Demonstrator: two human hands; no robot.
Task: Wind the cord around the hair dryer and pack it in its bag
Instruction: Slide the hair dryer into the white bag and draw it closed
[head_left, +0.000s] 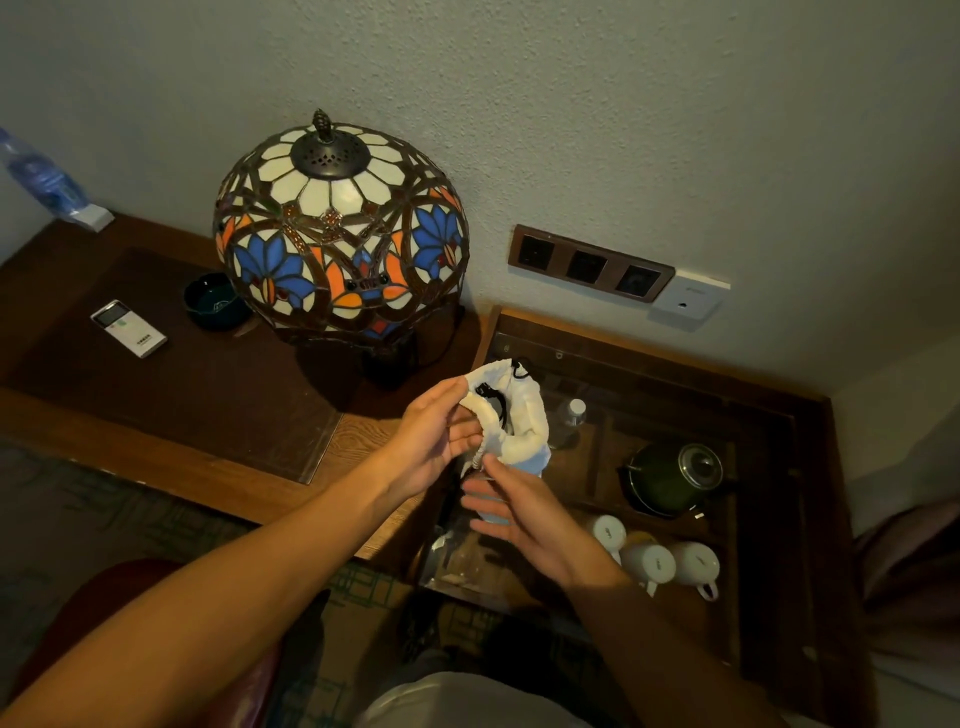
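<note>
A white cloth drawstring bag (522, 426) is held up in front of me, over the edge of the low side table. Its mouth is partly gathered and a black cord (496, 400) shows in the opening. The hair dryer itself is hidden inside the bag. My left hand (434, 441) grips the gathered rim on the left side. My right hand (514, 512) holds the bag's lower part, with thumb and forefinger pinching the rim near its bottom.
A stained-glass lamp (340, 234) stands on the wooden desk (218, 457), with a remote (129, 328) and a dark ashtray (215, 307) to its left. The lower glass-topped table (779, 467) holds a kettle (672, 480), cups (649, 564) and a small bottle (574, 413). Wall sockets (589, 262) sit above.
</note>
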